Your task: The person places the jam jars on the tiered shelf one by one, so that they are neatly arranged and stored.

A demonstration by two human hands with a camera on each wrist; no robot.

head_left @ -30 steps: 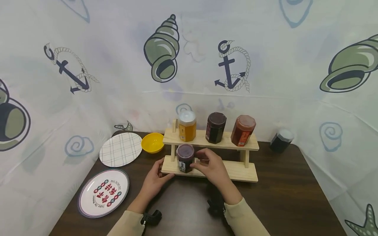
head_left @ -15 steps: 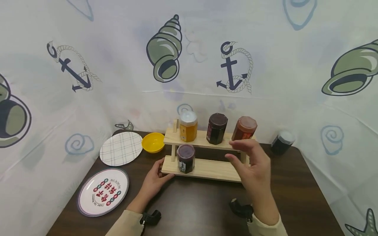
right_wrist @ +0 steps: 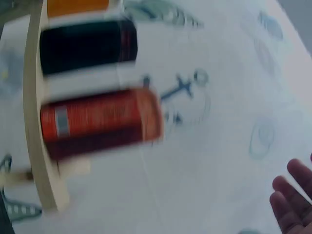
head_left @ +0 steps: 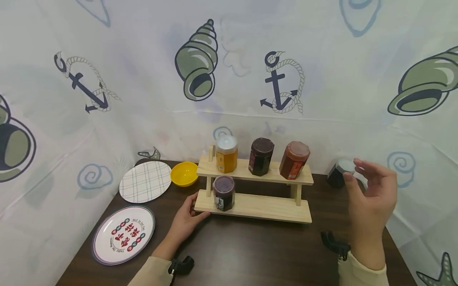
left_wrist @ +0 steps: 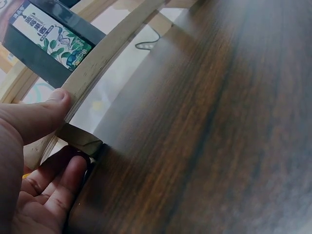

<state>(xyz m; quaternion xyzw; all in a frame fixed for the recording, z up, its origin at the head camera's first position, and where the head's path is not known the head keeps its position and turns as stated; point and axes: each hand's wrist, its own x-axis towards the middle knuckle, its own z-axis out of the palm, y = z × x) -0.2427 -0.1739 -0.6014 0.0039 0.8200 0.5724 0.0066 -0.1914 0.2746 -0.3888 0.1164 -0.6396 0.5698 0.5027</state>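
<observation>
My left hand [head_left: 184,222] grips the left end of a two-tier wooden shelf [head_left: 272,206], with the thumb on the lower board and fingers curled beneath it in the left wrist view. A dark jar with a purple lid [head_left: 224,194] stands upright on that lower board, close to the hand. My right hand [head_left: 373,198] is raised at the right, holding nothing, its thumb and fingers spread apart. It partly overlaps a dark jar with a whitish lid [head_left: 335,177] on the table behind. In the right wrist view, only fingertips [right_wrist: 287,200] show.
On the upper board stand a yellow jar [head_left: 226,159], a dark jar [head_left: 261,157] and a red-brown jar [head_left: 294,161]. Left of the shelf are a yellow bowl [head_left: 184,174], a checked plate [head_left: 143,182] and a plate with red lettering [head_left: 103,246]. A patterned cloth [head_left: 143,131] hangs behind the table.
My right hand has let go of the purple-lidded jar on the lower board and moved right, past the shelf's end. My left hand keeps its place on the shelf.
</observation>
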